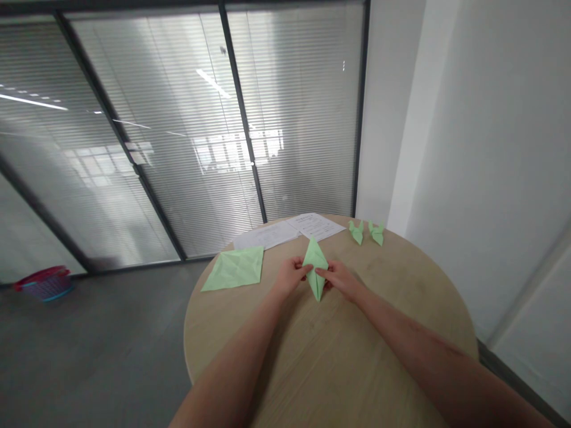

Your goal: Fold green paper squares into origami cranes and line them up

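Between my two hands is a folded piece of green paper [315,255], a long diamond with a crease or slit down the middle of its lower half. My left hand [293,275] pinches its left edge, thumb on the front face. On the opposite edge, my right hand [338,276] grips it the same way, with the thumb near the centre line. The fingers behind the paper are partly hidden. One point of the diamond faces away from me and the other faces toward me.
A creased green sheet [236,267] lies on the round wooden table [392,309] at left. Printed papers [285,232] lie at the back. Two small folded green paper figures [357,232] stand at back right. Beyond are a glass partition [303,119] and, on the floor, a basket [47,284].
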`<move>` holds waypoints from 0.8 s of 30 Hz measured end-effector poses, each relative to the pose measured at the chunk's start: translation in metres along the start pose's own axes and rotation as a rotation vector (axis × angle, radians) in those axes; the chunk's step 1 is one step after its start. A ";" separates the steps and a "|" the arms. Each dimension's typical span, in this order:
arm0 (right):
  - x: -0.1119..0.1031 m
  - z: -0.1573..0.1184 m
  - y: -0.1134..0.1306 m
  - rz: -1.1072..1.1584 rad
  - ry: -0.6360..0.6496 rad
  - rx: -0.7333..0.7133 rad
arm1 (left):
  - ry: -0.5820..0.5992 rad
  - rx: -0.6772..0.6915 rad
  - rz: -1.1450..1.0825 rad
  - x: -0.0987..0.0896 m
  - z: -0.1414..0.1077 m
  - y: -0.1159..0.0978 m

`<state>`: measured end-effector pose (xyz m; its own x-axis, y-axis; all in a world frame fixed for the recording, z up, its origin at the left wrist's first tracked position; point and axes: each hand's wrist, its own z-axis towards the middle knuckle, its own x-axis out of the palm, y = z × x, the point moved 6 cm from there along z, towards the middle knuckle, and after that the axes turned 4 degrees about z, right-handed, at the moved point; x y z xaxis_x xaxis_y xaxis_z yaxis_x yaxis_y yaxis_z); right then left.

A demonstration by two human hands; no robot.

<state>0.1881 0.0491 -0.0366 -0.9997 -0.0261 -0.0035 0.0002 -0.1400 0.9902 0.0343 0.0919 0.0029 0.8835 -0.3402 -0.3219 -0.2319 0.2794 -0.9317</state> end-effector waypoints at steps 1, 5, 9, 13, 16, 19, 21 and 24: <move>0.000 0.000 0.000 -0.006 0.001 0.001 | -0.002 0.002 0.009 0.000 0.000 0.001; 0.001 0.000 0.002 -0.027 -0.004 -0.010 | 0.010 0.022 0.055 0.001 -0.001 0.000; -0.003 0.002 0.001 0.040 -0.059 -0.024 | 0.038 -0.003 0.047 0.004 -0.005 -0.003; -0.015 0.005 -0.002 0.067 -0.180 -0.003 | 0.117 -0.082 0.039 0.012 -0.009 0.000; -0.021 0.006 -0.003 0.071 -0.234 -0.002 | 0.169 -0.085 0.077 0.018 -0.010 0.002; -0.022 0.007 -0.004 0.084 -0.242 -0.008 | 0.195 -0.071 0.089 0.023 -0.011 0.003; -0.020 0.007 -0.004 0.082 -0.234 -0.013 | 0.207 -0.071 0.096 0.024 -0.012 0.004; -0.018 0.007 -0.005 0.064 -0.228 -0.025 | 0.216 -0.060 0.113 0.023 -0.012 0.004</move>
<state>0.2062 0.0570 -0.0402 -0.9776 0.1885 0.0933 0.0611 -0.1698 0.9836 0.0491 0.0738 -0.0101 0.7447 -0.4959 -0.4468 -0.3533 0.2750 -0.8942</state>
